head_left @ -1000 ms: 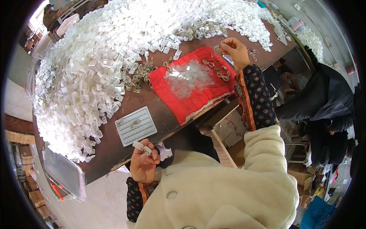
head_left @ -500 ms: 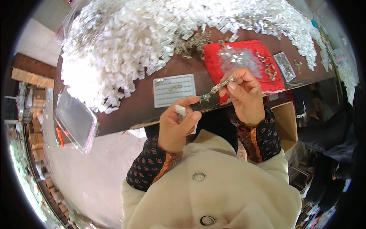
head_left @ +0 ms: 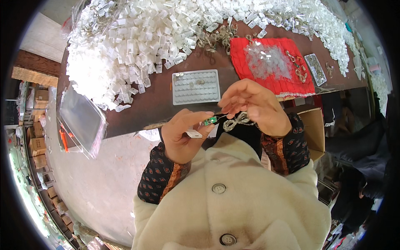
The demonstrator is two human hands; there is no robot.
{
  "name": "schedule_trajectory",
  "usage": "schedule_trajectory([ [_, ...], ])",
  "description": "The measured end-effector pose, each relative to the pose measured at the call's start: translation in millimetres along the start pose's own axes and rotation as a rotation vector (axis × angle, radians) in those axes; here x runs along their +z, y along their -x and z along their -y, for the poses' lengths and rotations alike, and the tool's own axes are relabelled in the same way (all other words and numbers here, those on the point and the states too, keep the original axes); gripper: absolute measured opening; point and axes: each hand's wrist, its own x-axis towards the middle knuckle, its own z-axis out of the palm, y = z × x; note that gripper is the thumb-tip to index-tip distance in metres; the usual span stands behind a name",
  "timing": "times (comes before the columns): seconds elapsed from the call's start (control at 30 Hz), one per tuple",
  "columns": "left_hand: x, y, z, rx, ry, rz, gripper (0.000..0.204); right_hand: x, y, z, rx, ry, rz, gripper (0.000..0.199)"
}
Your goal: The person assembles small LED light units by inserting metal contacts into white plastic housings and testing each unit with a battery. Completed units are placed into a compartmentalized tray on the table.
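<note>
My left hand [head_left: 183, 135] is closed, pinching a small green circuit board [head_left: 210, 121] between thumb and fingertips. A small white plastic case [head_left: 193, 133] is also held in that hand, lower against the fingers. From the board, thin wire leads to a twisted bundle of clear-coated wire [head_left: 236, 121], hanging just right of the board. My right hand [head_left: 258, 106] is beside and above this bundle, its fingers loosely bent and apart. Its fingertips reach close to the board's right end; whether they touch the wire is hard to see.
A large heap of white plastic cases [head_left: 137, 46] covers the table's far side. Nearby lie a pale compartment tray [head_left: 196, 100] with a few round metal pieces, a red cloth [head_left: 239, 62] with clear bits, a small parts box [head_left: 315, 68], plastic bags [head_left: 81, 121] and a cardboard box [head_left: 314, 129].
My right hand has loosened from the wire bundle, which now hangs looped below its fingers. My left hand has shifted slightly left and down, turning the green board into clearer view.
</note>
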Motion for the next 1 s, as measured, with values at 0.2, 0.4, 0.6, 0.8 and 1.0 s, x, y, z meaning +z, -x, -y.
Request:
schedule_trajectory([
  [0.2, -2, 1, 1, 0.095, -0.008, 0.049, 0.035, 20, 6, -3, -0.05, 0.253, 0.006, 0.027],
  [0.4, 1, 12, 3, -0.303, 0.387, -0.055, 0.027, 30, -1, -25, -0.784, 0.795, -0.143, 0.019],
  [0.6, 2, 18, 4, -0.389, 0.649, -0.087, 0.016, 29, 0, -30, -0.785, 0.958, -0.1, 0.027],
  [0.8, 3, 18, 5, -0.412, 0.637, -0.086, 0.014, 31, -2, -36, -0.815, 0.951, -0.179, 0.029],
  [1.0, 1, 18, 7, -0.411, 0.63, -0.082, 0.014, 28, 0, -35, -0.767, 1.045, -0.106, 0.026],
])
